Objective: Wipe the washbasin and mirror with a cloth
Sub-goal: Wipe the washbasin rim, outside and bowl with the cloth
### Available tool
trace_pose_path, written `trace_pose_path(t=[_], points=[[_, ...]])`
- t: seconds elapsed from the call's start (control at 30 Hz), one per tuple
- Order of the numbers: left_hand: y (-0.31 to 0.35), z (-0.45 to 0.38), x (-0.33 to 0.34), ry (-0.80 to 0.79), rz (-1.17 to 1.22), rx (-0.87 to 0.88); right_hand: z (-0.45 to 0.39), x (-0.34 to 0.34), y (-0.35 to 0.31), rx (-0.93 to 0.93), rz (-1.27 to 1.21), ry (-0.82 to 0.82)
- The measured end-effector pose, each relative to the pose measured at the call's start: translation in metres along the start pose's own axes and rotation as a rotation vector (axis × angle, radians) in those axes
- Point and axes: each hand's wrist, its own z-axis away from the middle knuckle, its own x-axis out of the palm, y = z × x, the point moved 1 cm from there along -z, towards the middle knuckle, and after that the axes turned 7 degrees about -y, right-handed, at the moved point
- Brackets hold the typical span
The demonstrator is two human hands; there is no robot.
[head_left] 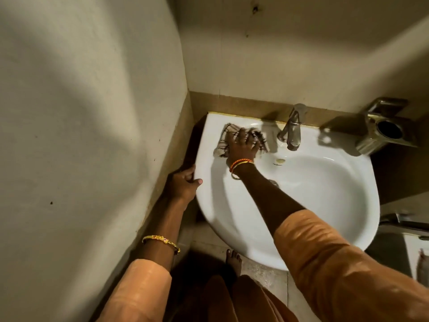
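Note:
A white washbasin (325, 182) is fixed in the corner, below me. A checked cloth (224, 139) with dark lines lies on the basin's back left ledge. My right hand (242, 146) presses flat on the cloth with fingers spread. My left hand (185, 180) grips the basin's left rim, thumb on top. The mirror is out of view.
A metal tap (291, 131) stands at the back of the basin, right of the cloth. A metal holder (385, 129) juts from the wall at the right. Walls close in on the left and back. My bare foot (234, 259) is on the floor under the basin.

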Motion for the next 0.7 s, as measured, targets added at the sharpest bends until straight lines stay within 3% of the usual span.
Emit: trace_pose_path(t=[0.13, 0.23, 0.37, 0.53, 0.7], points=[[-0.008, 0.002, -0.003, 0.0, -0.021, -0.031, 0.019, -0.007, -0.041, -0.272, -0.164, -0.271], [-0.018, 0.006, -0.012, -0.033, 0.314, -0.193, 0.04, 0.008, -0.044, -0.336, -0.279, -0.29], [-0.037, 0.016, -0.014, -0.058, 0.712, -0.205, 0.105, 0.039, -0.021, -0.523, -0.391, -0.299], [-0.048, 0.037, 0.006, -0.055, 0.667, -0.13, 0.183, 0.032, 0.029, -0.543, -0.348, -0.355], [-0.058, 0.046, 0.01, -0.103, 0.422, -0.104, 0.176, 0.02, 0.05, -0.433, -0.414, -0.501]])
